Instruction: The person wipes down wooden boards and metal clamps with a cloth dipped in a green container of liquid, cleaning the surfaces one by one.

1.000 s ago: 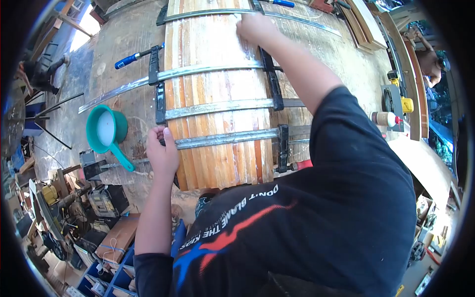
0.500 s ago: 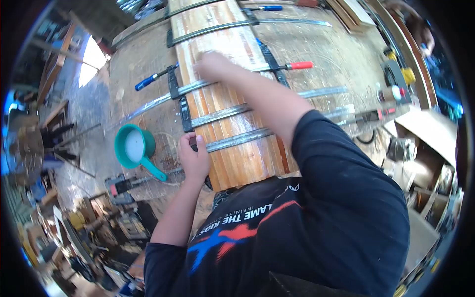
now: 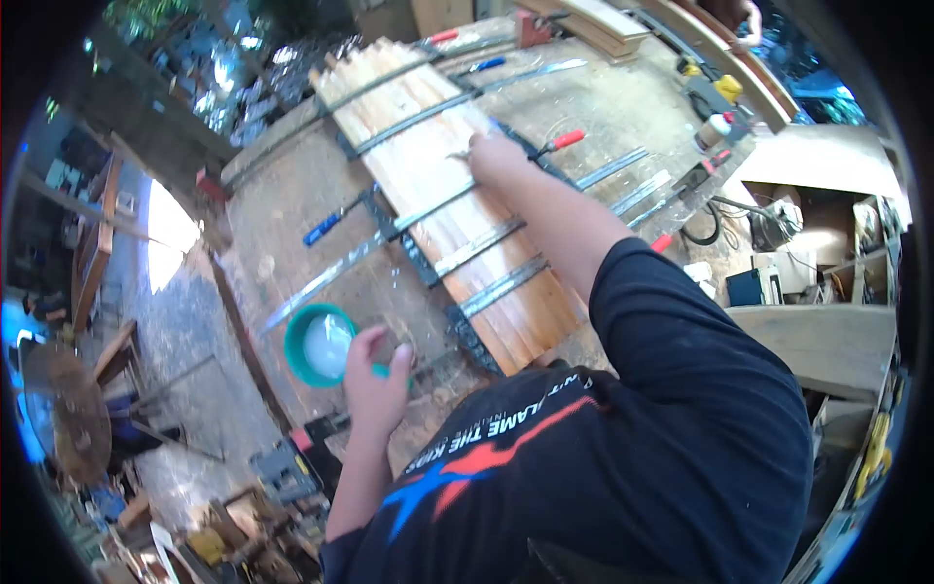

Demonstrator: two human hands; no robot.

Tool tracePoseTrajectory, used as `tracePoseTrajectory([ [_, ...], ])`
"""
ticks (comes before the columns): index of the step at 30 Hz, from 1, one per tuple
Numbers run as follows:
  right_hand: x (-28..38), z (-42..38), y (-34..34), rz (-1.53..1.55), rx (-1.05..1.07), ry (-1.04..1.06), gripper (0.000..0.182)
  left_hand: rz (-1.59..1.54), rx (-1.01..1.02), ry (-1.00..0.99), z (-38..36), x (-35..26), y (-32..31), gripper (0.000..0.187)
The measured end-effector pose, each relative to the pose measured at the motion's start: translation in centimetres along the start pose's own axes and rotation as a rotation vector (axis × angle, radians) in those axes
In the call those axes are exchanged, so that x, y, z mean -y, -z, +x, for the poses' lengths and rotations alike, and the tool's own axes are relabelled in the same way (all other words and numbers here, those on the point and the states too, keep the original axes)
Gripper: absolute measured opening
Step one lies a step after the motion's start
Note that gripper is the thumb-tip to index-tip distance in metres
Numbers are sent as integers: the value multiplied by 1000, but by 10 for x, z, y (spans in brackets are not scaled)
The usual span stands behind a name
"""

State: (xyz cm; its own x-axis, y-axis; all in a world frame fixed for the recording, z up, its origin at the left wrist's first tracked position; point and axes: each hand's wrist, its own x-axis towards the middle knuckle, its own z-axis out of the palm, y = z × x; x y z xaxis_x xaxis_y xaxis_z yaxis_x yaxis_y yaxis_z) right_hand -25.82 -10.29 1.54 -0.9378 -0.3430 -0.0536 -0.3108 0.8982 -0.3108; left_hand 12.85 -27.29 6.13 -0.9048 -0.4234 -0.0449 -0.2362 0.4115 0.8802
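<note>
A panel of glued wood strips [image 3: 428, 161] lies on the workbench, with several metal bar clamps [image 3: 481, 245] across it. My right hand [image 3: 498, 161] is over the panel near its right edge, fingers closed. Something small and pale juts out from the fingertips; I cannot make out what it is. My left hand [image 3: 376, 389] is beside the green plastic dipper [image 3: 295, 362], thumb and fingers apart, covering most of its handle. White liquid [image 3: 329, 344] fills part of the dipper. Whether the left hand touches the handle cannot be told.
A blue-handled clamp [image 3: 331, 224] sticks out left of the panel, a red-handled one [image 3: 564, 141] right. Stacked boards [image 3: 593, 24] and a white bottle [image 3: 713, 129] are along the bench's far right. A person's arm [image 3: 747, 24] shows at top right.
My left hand has left the panel's near left corner and moved down-left to the dipper. My right hand has shifted toward the panel's right edge. The view has turned.
</note>
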Motion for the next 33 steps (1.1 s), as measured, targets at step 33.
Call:
tracePoseTrajectory([
  [33, -243, -365, 57, 477, -25, -188, 41, 1035, 400, 221, 147, 195, 70, 34],
])
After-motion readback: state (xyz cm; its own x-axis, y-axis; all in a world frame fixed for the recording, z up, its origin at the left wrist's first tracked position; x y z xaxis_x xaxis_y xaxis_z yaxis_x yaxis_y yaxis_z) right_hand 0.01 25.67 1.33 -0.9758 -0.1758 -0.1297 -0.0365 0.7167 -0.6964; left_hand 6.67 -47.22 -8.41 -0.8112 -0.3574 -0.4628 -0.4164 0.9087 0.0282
